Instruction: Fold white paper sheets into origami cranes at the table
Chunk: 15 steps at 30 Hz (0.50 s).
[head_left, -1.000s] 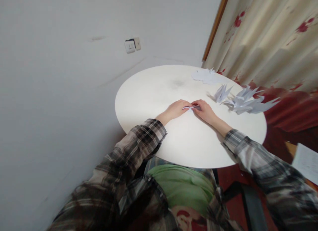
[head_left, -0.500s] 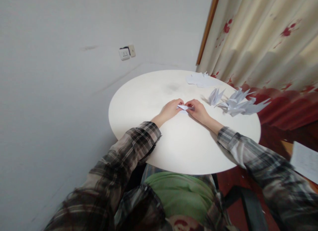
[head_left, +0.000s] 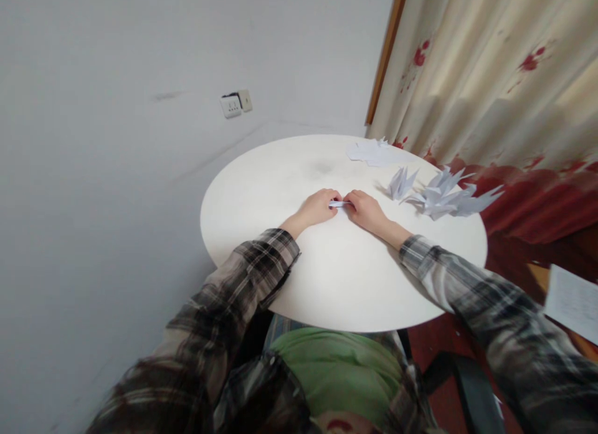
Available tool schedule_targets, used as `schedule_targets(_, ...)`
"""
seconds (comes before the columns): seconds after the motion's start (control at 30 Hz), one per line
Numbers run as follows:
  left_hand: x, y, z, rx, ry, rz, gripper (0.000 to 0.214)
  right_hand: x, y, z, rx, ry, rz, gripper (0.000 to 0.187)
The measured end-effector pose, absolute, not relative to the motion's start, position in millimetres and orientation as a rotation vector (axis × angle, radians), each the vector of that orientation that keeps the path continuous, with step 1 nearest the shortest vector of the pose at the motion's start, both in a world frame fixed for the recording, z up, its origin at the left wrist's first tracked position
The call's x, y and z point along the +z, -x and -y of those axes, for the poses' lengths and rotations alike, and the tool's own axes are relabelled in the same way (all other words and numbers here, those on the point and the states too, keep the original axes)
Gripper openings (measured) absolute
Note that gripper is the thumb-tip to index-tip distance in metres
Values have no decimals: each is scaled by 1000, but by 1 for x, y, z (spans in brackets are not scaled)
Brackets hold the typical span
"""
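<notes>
Between my hands, over the middle of the round white table [head_left: 346, 272], is a narrow piece of folded white paper [head_left: 338, 204]. My left hand [head_left: 319, 206] pinches its left end, thumb on the near side. Closed on the right end is my right hand [head_left: 367, 208], its fingers bent over the paper. Much of the paper is hidden by my fingers. To the right of my right hand, a folded paper crane [head_left: 400, 183] stands upright. Beside it lies a cluster of several more white paper cranes [head_left: 439, 197].
Flat white sheets [head_left: 374, 152] lie at the table's far edge by the floral curtain [head_left: 467, 79]. A wall with a socket [head_left: 230, 106] rises behind the table on the left. At lower right are a chair armrest [head_left: 467, 384] and a printed sheet [head_left: 572, 303].
The paper now appears as a thin strip, edge-on or pressed flatter, where a wider folded shape showed before. My right hand's fingers have curled further over it. The view has shifted slightly.
</notes>
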<state>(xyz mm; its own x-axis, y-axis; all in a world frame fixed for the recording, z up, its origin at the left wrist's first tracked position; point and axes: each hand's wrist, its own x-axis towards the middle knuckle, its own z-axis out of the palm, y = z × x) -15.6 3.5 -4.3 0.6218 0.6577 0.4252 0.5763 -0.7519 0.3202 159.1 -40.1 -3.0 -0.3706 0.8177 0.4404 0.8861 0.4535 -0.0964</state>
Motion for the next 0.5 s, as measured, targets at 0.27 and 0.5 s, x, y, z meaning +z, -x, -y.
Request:
schedule_targets(0.27, 1, 19, -4, 793, -2678, -950, 18, 5, -160, 46, -347, 1373, 2428, 26)
schedule_targets(0.5, 2, 25, -12, 785, -2635, -927, 15, 10, -160, 45, -346, 1285, 2538, 34)
